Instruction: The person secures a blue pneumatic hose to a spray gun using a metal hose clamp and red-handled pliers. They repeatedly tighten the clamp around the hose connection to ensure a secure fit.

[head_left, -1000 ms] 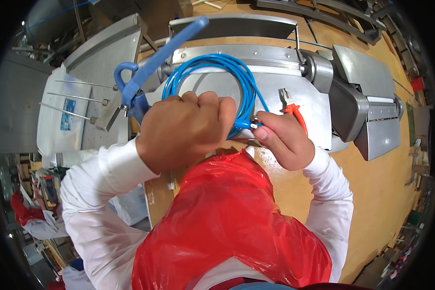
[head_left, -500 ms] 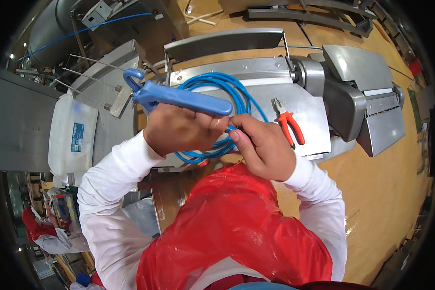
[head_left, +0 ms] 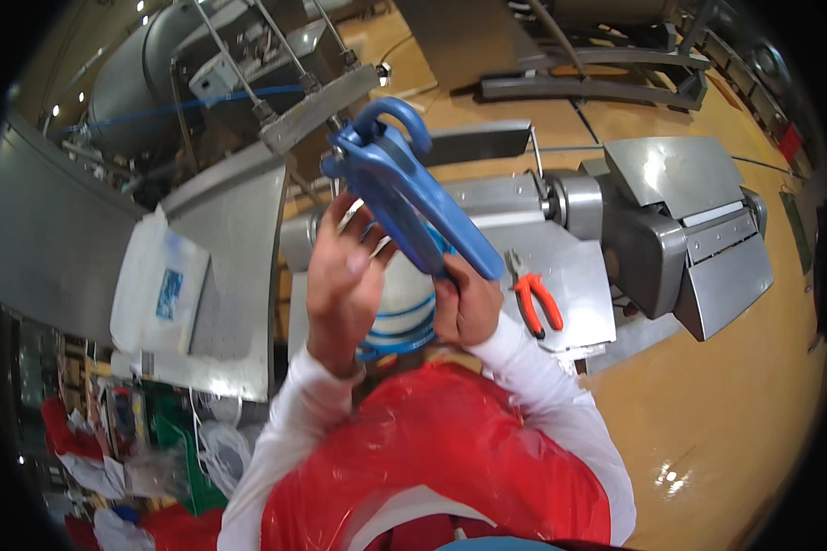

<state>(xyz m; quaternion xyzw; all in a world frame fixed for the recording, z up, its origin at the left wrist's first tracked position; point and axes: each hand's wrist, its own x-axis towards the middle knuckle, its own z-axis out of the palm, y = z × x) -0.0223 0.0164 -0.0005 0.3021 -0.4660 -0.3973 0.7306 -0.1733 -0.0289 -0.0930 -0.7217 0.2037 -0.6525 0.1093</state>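
Note:
A blue-handled needle injector gun (head_left: 404, 202) is held up in front of me, its metal block and three long needles pointing away to the far left. My right hand (head_left: 469, 303) is closed around the lower end of its handle, where the hose joins; the joint itself is hidden by the fingers. Beside the handle, my left hand (head_left: 345, 294) is raised with its fingers apart, the fingertips close to the gun's lever side. Beneath both hands lies a coiled blue hose (head_left: 400, 344), partly covered by them. Orange-handled pliers (head_left: 537, 298) rest to the right.
The pliers lie on a steel machine's plate (head_left: 583, 285). Another steel machine (head_left: 648, 234) stands to the right. On a steel table (head_left: 239, 266) at the left sits a white plastic container (head_left: 147, 285). A green crate (head_left: 179, 450) is at the lower left.
The injector gun has swung, its needles now pointing farther away and higher. My left hand has let go of the handle and opened; my right hand has moved onto the handle's lower end.

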